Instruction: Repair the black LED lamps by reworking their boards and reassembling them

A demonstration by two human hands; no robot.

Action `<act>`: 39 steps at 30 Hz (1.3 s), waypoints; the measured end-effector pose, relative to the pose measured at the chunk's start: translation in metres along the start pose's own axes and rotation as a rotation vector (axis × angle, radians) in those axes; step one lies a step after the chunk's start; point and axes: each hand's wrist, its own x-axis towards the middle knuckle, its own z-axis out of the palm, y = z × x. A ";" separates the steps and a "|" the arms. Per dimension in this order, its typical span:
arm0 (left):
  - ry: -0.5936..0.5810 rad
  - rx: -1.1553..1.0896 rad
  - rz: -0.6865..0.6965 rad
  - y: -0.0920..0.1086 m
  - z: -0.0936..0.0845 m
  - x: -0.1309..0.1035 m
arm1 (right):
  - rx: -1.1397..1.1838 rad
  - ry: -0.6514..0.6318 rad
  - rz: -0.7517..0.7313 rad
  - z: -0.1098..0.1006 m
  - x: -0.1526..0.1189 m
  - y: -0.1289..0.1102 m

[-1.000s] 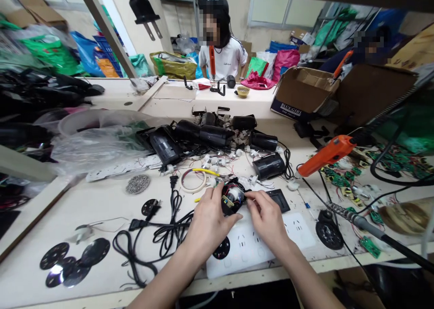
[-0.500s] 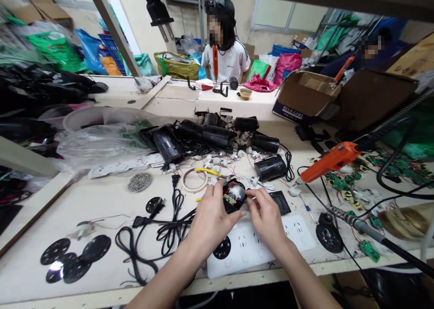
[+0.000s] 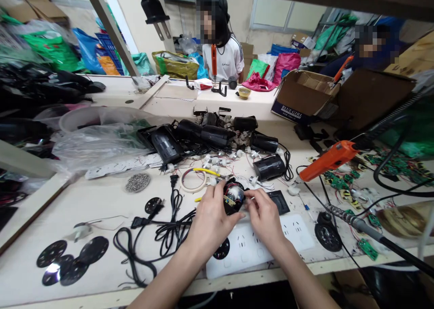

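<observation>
A round black housing (image 3: 234, 196), with a white motor-like part, coloured wires and a small board inside, sits between my hands. My left hand (image 3: 212, 214) grips its left side, thumb along the near edge. At the right rim my right hand (image 3: 263, 212) has thumb and index finger pinched together; whether a wire or the rim lies between them is too small to tell. Below both hands lies a white socket panel (image 3: 227, 263), with a black perforated disc (image 3: 222, 249) on it. Pliers with yellow handles (image 3: 205, 170) lie just beyond, beside a roll of tape (image 3: 193, 181).
An orange electric screwdriver (image 3: 327, 161) hangs at the right, near green circuit boards (image 3: 368, 249). Black cylindrical housings (image 3: 217, 136) are heaped at the back. Left are power cords (image 3: 135, 255), black discs (image 3: 95, 249) and a dish of screws (image 3: 137, 182). A person (image 3: 222, 56) is across the bench.
The view has shifted slightly. Both hands keep nearly the same hold around the black housing. The person across the bench has moved their head a little to the left.
</observation>
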 end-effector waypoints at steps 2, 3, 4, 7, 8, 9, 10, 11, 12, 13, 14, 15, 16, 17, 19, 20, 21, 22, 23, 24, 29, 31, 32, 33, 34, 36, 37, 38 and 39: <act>0.007 -0.002 0.012 0.000 0.001 -0.002 | -0.001 0.003 0.001 0.000 -0.001 0.000; 0.006 -0.002 0.015 0.000 0.002 -0.003 | -0.003 0.006 -0.001 0.000 -0.001 0.001; 0.003 -0.003 0.015 -0.001 0.003 -0.003 | -0.006 0.007 -0.003 0.000 -0.001 0.001; -0.022 -0.008 0.013 -0.005 0.007 -0.005 | -0.013 0.010 -0.006 0.001 -0.002 0.003; -0.034 -0.015 0.015 -0.007 0.010 -0.004 | -0.016 0.011 -0.004 0.001 -0.002 0.004; -0.044 -0.021 0.018 -0.010 0.012 -0.004 | -0.018 0.013 -0.002 0.001 -0.002 0.005; -0.053 -0.026 0.022 -0.012 0.014 -0.004 | -0.022 0.011 -0.001 0.001 -0.003 0.006; -0.063 -0.030 0.027 -0.015 0.016 -0.004 | -0.027 0.007 -0.001 0.001 -0.003 0.006; -0.074 -0.029 0.033 -0.017 0.017 -0.004 | -0.032 0.001 -0.001 0.000 -0.003 0.007; -0.086 -0.021 0.039 -0.018 0.018 -0.004 | -0.036 -0.005 -0.001 0.000 -0.003 0.007; -0.099 -0.006 0.043 -0.019 0.018 -0.005 | -0.039 -0.012 -0.002 0.000 -0.003 0.007; -0.115 0.013 0.046 -0.019 0.018 -0.006 | -0.041 -0.018 -0.003 -0.001 -0.003 0.007; -0.130 0.036 0.047 -0.019 0.017 -0.007 | -0.042 -0.021 -0.003 -0.001 -0.003 0.007; -0.140 0.059 0.044 -0.018 0.015 -0.008 | -0.042 -0.024 -0.003 -0.002 -0.003 0.007; -0.151 0.095 0.038 -0.016 0.010 -0.011 | -0.043 -0.034 -0.006 -0.002 -0.003 0.007; -0.152 0.107 0.035 -0.015 0.007 -0.012 | -0.043 -0.038 -0.007 -0.002 -0.004 0.007; -0.154 0.118 0.034 -0.014 0.005 -0.013 | -0.042 -0.041 -0.007 -0.002 -0.004 0.007; -0.159 0.130 0.036 -0.014 0.003 -0.014 | -0.041 -0.043 -0.007 -0.002 -0.005 0.008; -0.170 0.144 0.043 -0.014 0.002 -0.014 | -0.039 -0.043 -0.007 -0.002 -0.005 0.008; -0.186 0.162 0.053 -0.014 0.002 -0.014 | -0.038 -0.044 -0.006 -0.002 -0.005 0.009; -0.286 0.188 0.093 -0.017 0.007 -0.013 | -0.031 -0.072 -0.002 0.000 -0.006 0.011; -0.298 0.142 0.094 -0.017 0.009 -0.013 | -0.021 -0.083 0.003 0.001 -0.007 0.012; -0.289 0.110 0.092 -0.017 0.010 -0.013 | -0.015 -0.088 0.007 0.001 -0.007 0.012; -0.267 0.069 0.092 -0.017 0.011 -0.012 | -0.009 -0.093 0.012 0.002 -0.008 0.012; -0.237 0.016 0.096 -0.018 0.011 -0.012 | -0.005 -0.096 0.018 0.002 -0.008 0.012; -0.172 -0.121 0.106 -0.020 0.010 -0.010 | -0.001 -0.096 0.030 0.004 -0.009 0.011; -0.152 -0.198 0.100 -0.022 0.009 -0.009 | -0.002 -0.094 0.035 0.005 -0.009 0.011; -0.144 -0.277 0.076 -0.025 0.008 -0.009 | -0.004 -0.092 0.039 0.005 -0.009 0.011; -0.151 -0.359 0.031 -0.027 0.006 -0.009 | -0.006 -0.089 0.042 0.005 -0.009 0.011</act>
